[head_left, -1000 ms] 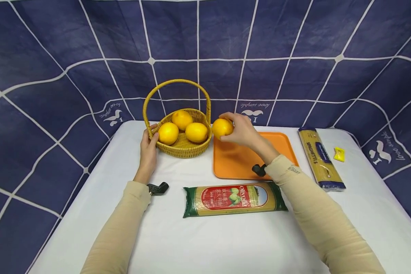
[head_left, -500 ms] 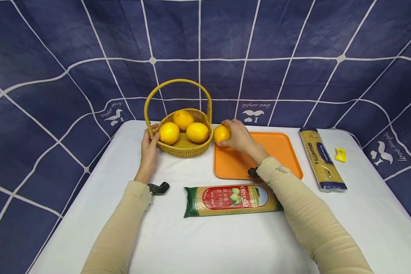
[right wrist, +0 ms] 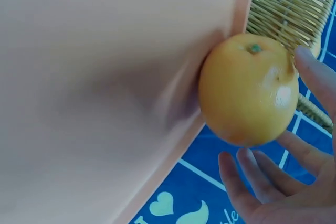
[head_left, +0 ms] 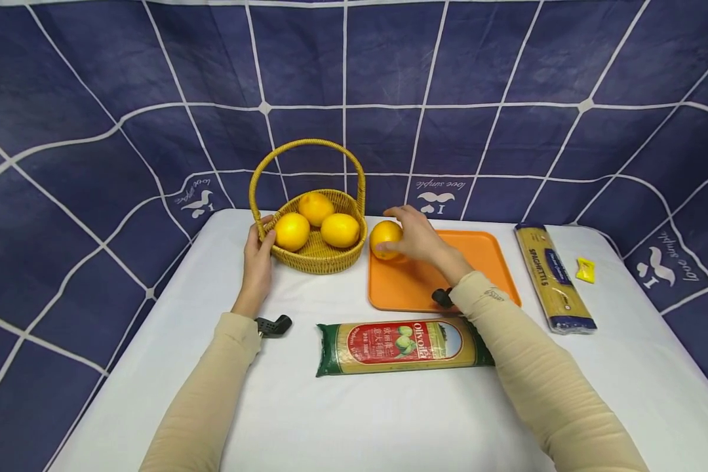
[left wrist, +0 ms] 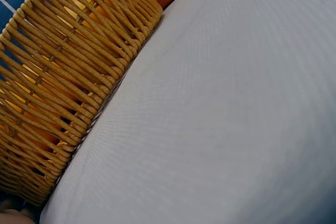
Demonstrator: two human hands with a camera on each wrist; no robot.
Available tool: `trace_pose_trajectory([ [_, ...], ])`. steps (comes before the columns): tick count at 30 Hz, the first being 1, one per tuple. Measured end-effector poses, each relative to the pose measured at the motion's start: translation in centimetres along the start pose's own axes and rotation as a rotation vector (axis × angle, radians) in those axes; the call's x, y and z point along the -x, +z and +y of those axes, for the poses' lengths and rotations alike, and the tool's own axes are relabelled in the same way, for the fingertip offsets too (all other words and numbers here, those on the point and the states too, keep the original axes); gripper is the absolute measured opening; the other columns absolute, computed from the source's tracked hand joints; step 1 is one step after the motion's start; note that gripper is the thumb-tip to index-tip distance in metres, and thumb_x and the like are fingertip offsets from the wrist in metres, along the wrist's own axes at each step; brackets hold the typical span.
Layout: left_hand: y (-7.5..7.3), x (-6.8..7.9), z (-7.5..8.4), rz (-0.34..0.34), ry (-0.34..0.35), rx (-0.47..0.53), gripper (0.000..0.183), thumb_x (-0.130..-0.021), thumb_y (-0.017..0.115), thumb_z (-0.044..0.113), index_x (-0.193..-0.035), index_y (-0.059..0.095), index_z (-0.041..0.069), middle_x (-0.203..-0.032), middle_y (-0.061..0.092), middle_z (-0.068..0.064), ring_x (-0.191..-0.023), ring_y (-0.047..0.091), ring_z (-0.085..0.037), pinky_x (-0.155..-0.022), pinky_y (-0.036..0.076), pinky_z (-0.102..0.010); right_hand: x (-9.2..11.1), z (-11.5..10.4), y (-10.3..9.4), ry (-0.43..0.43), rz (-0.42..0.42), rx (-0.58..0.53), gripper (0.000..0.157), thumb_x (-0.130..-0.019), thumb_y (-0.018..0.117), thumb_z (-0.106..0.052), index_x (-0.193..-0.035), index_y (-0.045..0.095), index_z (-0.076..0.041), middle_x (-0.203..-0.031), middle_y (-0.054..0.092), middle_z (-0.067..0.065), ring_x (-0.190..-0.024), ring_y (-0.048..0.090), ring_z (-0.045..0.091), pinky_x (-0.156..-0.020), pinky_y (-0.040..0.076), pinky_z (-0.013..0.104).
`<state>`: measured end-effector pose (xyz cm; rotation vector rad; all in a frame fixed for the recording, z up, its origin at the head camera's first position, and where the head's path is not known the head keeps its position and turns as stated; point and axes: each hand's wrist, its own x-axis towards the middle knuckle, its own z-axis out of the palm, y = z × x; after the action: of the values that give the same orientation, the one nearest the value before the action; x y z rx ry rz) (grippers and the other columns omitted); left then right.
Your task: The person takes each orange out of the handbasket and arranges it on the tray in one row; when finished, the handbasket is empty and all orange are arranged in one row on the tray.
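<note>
My left hand [head_left: 258, 259] grips the left rim of a wicker basket [head_left: 315, 263], thumb on the near side. Inside the basket lie three yellow-orange fruits [head_left: 292, 231]. In the left wrist view, the basket's woven side [left wrist: 63, 72] fills the upper left; only a bit of finger shows at the bottom corner. An orange [head_left: 383, 237] with a green stem end sits at the far left corner of the orange tray [head_left: 472, 252]. Around that orange, my right hand [head_left: 419, 239] has its fingers spread; in the right wrist view the fingers [right wrist: 239, 182] stand apart from its skin.
A green-ended spaghetti pack [head_left: 401, 345] lies in front of the tray. Right of the tray lie a blue-ended spaghetti pack [head_left: 554, 278] and a small yellow packet [head_left: 585, 270]. Blue checked cloth [head_left: 478, 131] rises behind the white table [head_left: 389, 419].
The right hand has brought the orange down to the tray's far left corner and loosened its fingers from it. The left hand stays on the basket rim.
</note>
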<state>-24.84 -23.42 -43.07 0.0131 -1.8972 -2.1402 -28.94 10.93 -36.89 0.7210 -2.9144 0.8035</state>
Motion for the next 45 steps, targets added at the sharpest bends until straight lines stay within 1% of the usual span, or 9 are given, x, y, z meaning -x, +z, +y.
trace_pose_trajectory([
  [4,-0.2,-0.2,-0.1,0.001,0.003,-0.005,0.045,-0.111,0.048,0.012,-0.155,0.043,0.002,-0.163,0.043,-0.011,-0.149,0.04,-0.017,-0.129,0.028,-0.032,-0.1,-0.4,-0.6,-0.007,0.005,-0.004,0.076,-0.087,0.087,-0.037,-0.147,0.056,-0.003,-0.143,0.058,0.022,-0.129,0.055,0.04,-0.113,0.045,0.055],
  [11,-0.9,-1.4,-2.7,0.01,0.052,-0.049,0.045,-0.113,0.048,0.023,-0.156,0.045,0.013,-0.163,0.043,-0.003,-0.15,0.039,-0.015,-0.129,0.028,-0.029,-0.3,-1.3,-1.3,-0.048,0.03,-0.006,0.067,-0.091,0.084,-0.034,-0.145,0.058,-0.004,-0.143,0.06,0.019,-0.13,0.057,0.038,-0.113,0.047,0.052],
  [16,-0.8,-1.5,-2.4,0.009,0.025,-0.03,0.045,-0.113,0.047,0.02,-0.157,0.043,0.011,-0.165,0.042,-0.004,-0.151,0.038,-0.016,-0.129,0.027,-0.03,-0.5,-2.5,-1.7,-0.062,0.022,-0.028,0.064,-0.093,0.082,-0.031,-0.146,0.058,-0.005,-0.144,0.06,0.019,-0.131,0.057,0.037,-0.111,0.048,0.052],
  [21,-0.5,-0.9,-1.0,0.0,0.0,-0.009,0.046,-0.112,0.048,0.015,-0.157,0.043,0.006,-0.164,0.042,-0.007,-0.151,0.038,-0.018,-0.129,0.027,-0.031,-1.1,-3.8,-1.8,-0.067,0.016,-0.04,0.063,-0.093,0.082,-0.031,-0.145,0.059,-0.004,-0.145,0.059,0.018,-0.132,0.058,0.037,-0.113,0.047,0.052],
  [25,-0.4,-0.5,-0.4,0.006,-0.009,-0.018,0.046,-0.112,0.047,0.016,-0.157,0.043,0.007,-0.165,0.041,-0.009,-0.152,0.038,-0.019,-0.129,0.028,-0.032,-1.7,-4.8,-1.6,-0.096,-0.001,-0.038,0.064,-0.094,0.081,-0.031,-0.147,0.058,-0.003,-0.145,0.06,0.018,-0.133,0.058,0.036,-0.114,0.047,0.051],
  [33,-0.7,-1.2,-2.1,0.016,-0.001,-0.027,0.045,-0.113,0.047,0.018,-0.157,0.043,0.01,-0.164,0.043,-0.005,-0.151,0.038,-0.016,-0.129,0.027,-0.03,-2.7,-6.8,-1.1,-0.097,-0.05,-0.03,0.07,-0.095,0.08,-0.034,-0.153,0.052,-0.005,-0.154,0.056,0.014,-0.139,0.055,0.033,-0.119,0.044,0.046],
  [36,-0.6,-1.1,-1.8,0.014,0.0,-0.033,0.045,-0.113,0.047,0.017,-0.156,0.044,0.009,-0.163,0.044,-0.005,-0.15,0.039,-0.017,-0.129,0.028,-0.031,-3.1,-7.4,-0.9,-0.1,-0.061,-0.026,0.072,-0.095,0.08,-0.032,-0.154,0.05,-0.003,-0.157,0.053,0.013,-0.141,0.053,0.032,-0.121,0.042,0.044],
  [40,-0.3,-0.6,-0.7,0.006,-0.009,-0.02,0.045,-0.112,0.047,0.015,-0.156,0.043,0.006,-0.164,0.042,-0.009,-0.151,0.039,-0.02,-0.129,0.028,-0.032,-3.9,-8.0,-0.4,-0.098,-0.078,-0.024,0.073,-0.094,0.081,-0.028,-0.156,0.048,-0.004,-0.158,0.052,0.012,-0.146,0.048,0.031,-0.125,0.038,0.043],
  [45,-0.4,-0.9,-1.4,0.008,-0.005,0.001,0.045,-0.112,0.047,0.014,-0.156,0.043,0.006,-0.164,0.041,-0.01,-0.15,0.039,-0.019,-0.129,0.028,-0.031,-4.9,-8.4,0.6,-0.089,-0.115,-0.018,0.076,-0.092,0.083,-0.024,-0.157,0.048,-0.007,-0.159,0.051,0.013,-0.149,0.044,0.032,-0.126,0.035,0.046],
])
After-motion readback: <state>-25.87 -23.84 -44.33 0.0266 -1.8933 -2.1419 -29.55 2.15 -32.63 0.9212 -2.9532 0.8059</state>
